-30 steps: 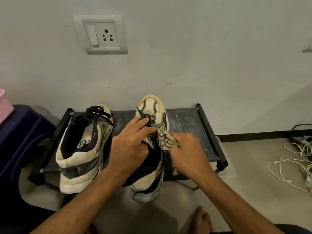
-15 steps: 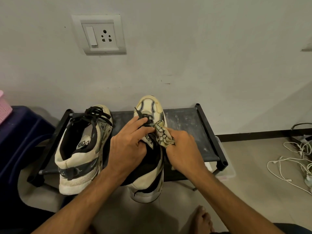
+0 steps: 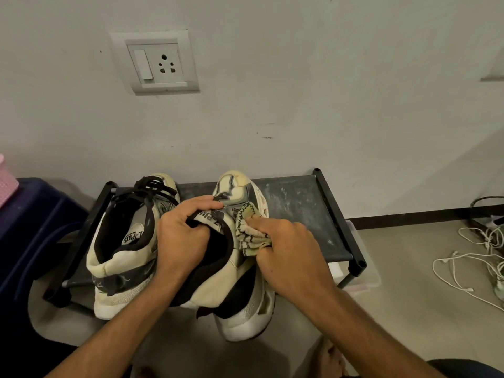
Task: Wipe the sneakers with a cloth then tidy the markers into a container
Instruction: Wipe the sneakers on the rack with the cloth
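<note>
Two cream, grey and black sneakers sit on a low black rack (image 3: pixel 305 211). The left sneaker (image 3: pixel 122 252) stands alone, laces piled on top. My left hand (image 3: pixel 182 233) grips the tongue and collar of the right sneaker (image 3: pixel 237 287), whose heel hangs over the rack's front edge. My right hand (image 3: pixel 289 252) holds a crumpled cream cloth with dark stitching (image 3: pixel 248 230) and presses it against the right side of that sneaker, near the laces. No markers or marker container can be made out.
A wall with a switch socket (image 3: pixel 155 62) rises right behind the rack. A dark blue bin (image 3: pixel 30 222) and a pink object (image 3: pixel 6 181) are at the left. White cables (image 3: pixel 469 257) lie on the floor at right. A clear plastic box (image 3: pixel 357 276) sits under the rack.
My left hand has slid from the laces back to the tongue and collar. The right sneaker has tilted toward me. The cloth has shifted a little along the sneaker's right side.
</note>
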Demonstrator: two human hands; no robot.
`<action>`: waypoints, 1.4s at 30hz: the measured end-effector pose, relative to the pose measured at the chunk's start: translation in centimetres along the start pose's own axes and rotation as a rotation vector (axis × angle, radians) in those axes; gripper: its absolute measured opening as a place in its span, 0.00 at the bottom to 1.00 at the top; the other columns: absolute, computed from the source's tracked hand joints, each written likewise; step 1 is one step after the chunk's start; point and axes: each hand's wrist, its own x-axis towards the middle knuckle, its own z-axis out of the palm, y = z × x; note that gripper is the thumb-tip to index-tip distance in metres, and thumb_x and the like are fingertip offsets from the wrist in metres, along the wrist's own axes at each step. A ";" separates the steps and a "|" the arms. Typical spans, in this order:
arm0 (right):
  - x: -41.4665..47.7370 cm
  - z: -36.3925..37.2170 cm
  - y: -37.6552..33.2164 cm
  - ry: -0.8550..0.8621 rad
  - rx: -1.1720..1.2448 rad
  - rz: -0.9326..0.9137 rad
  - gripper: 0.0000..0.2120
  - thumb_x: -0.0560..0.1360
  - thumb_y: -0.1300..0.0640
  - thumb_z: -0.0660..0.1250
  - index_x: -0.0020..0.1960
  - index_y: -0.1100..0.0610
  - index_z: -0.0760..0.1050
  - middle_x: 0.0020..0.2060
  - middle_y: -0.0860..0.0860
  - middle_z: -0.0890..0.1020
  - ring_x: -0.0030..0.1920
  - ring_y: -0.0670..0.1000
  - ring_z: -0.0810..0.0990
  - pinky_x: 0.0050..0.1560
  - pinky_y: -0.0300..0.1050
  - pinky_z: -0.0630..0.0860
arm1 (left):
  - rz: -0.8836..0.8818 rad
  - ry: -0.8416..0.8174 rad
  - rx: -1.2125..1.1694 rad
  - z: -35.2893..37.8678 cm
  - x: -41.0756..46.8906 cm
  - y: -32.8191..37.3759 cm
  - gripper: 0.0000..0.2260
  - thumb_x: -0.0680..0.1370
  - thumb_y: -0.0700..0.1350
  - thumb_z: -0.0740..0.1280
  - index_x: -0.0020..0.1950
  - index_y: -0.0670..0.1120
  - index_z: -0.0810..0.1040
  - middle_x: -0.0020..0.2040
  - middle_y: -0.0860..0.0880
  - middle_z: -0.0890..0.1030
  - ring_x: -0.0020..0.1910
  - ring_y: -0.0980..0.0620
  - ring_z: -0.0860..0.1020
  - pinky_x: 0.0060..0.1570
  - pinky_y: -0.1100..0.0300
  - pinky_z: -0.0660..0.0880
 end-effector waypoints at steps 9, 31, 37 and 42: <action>0.6 -0.1 0.8 -0.033 0.054 0.025 0.25 0.73 0.64 0.61 0.66 0.46 0.76 0.54 0.46 0.84 0.51 0.49 0.81 0.55 0.47 0.79 | 0.543 -0.430 0.711 -0.6 2.6 -0.6 0.39 0.52 0.28 0.73 0.62 0.48 0.80 0.62 0.47 0.80 0.64 0.40 0.75 0.62 0.33 0.68; 5.7 1.2 3.5 0.087 0.086 -0.035 0.22 0.77 0.66 0.61 0.69 0.50 0.74 0.58 0.47 0.82 0.52 0.41 0.79 0.50 0.24 0.71 | 0.687 -0.171 0.303 -0.3 -1.6 -1.6 0.22 0.70 0.31 0.55 0.54 0.42 0.84 0.58 0.47 0.82 0.60 0.45 0.79 0.56 0.48 0.78; 3.7 0.9 2.8 0.055 0.026 -0.026 0.21 0.77 0.66 0.61 0.65 0.49 0.77 0.52 0.47 0.84 0.45 0.44 0.81 0.47 0.36 0.79 | 0.558 -0.147 0.266 -0.2 -0.8 -2.0 0.24 0.67 0.34 0.52 0.53 0.43 0.84 0.57 0.49 0.82 0.59 0.50 0.80 0.56 0.50 0.78; 5.8 1.0 3.2 0.026 0.065 0.006 0.26 0.77 0.69 0.59 0.70 0.50 0.73 0.58 0.48 0.82 0.56 0.46 0.80 0.55 0.35 0.75 | 0.643 -0.156 0.262 -0.1 -1.3 -1.7 0.22 0.69 0.31 0.55 0.54 0.45 0.83 0.57 0.48 0.82 0.59 0.48 0.80 0.56 0.50 0.79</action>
